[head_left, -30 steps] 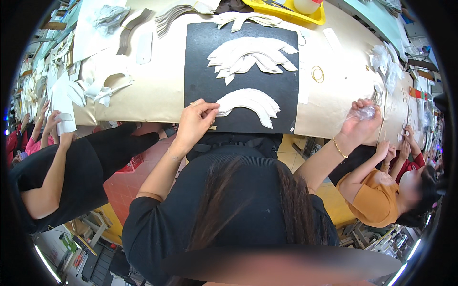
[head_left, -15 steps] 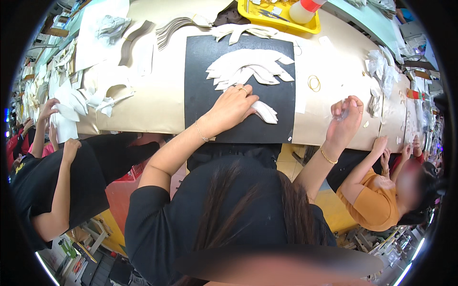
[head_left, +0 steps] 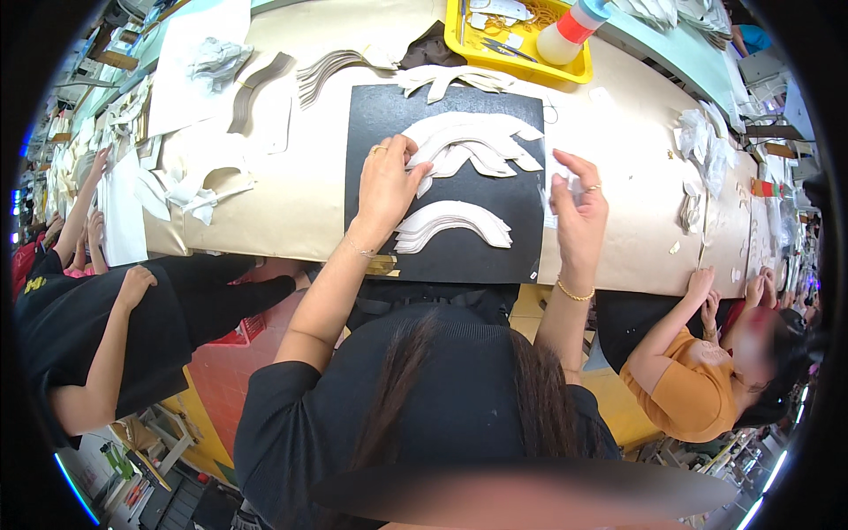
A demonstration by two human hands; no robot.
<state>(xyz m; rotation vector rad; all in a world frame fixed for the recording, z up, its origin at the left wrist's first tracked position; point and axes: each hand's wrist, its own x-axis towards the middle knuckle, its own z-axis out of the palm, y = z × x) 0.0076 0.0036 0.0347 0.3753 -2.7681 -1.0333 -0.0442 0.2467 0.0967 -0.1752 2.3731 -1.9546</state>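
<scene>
On a black mat [head_left: 371, 115] lie two groups of white curved strips. Thumb and fingers of my left hand [head_left: 386, 187] close on the left end of the upper, looser pile [head_left: 481, 141] and hide that end. Below it, nearer me, a neat arched stack [head_left: 455, 221] lies untouched. Past the mat's right edge, my right hand [head_left: 581, 208] is raised with its fingers curled round something pale and translucent in the palm. I cannot make out what that is.
More white strips [head_left: 455, 78] lie beyond the mat, beside a yellow tray [head_left: 565, 74] with a bottle [head_left: 565, 35] and tweezers. Grey curved strips [head_left: 256, 93] lie to the left. Co-workers sit on both sides; one wears an orange shirt [head_left: 680, 393].
My left hand has left the lower stack, now uncovered, and moved up and left to the upper pile. My right hand has come left toward the mat.
</scene>
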